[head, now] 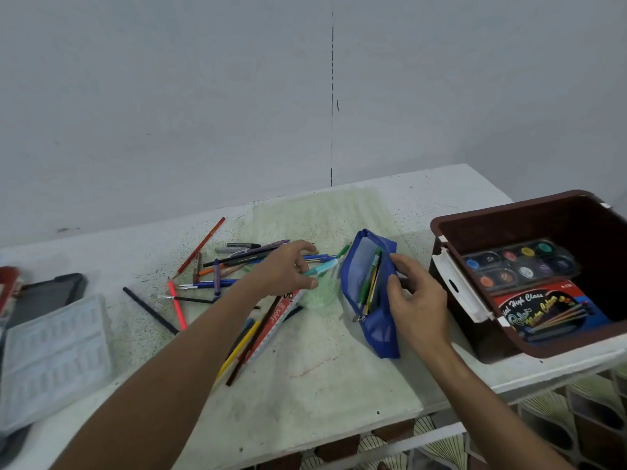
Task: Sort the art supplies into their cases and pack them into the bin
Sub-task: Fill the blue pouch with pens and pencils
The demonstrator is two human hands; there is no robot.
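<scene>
A blue mesh pencil pouch lies unzipped on the white table, with a green pen and a yellow pencil showing inside. My right hand grips its right edge and holds the mouth apart. My left hand is over the loose pile of pens and pencils and pinches a light-blue pen, whose tip points toward the pouch. A brown bin stands at the right, holding a watercolour palette and a red and blue colour box.
A clear plastic tray lies at the left edge over a dark case. A long red pencil and a black one lie apart from the pile. A ruler and more pencils sit under my left forearm.
</scene>
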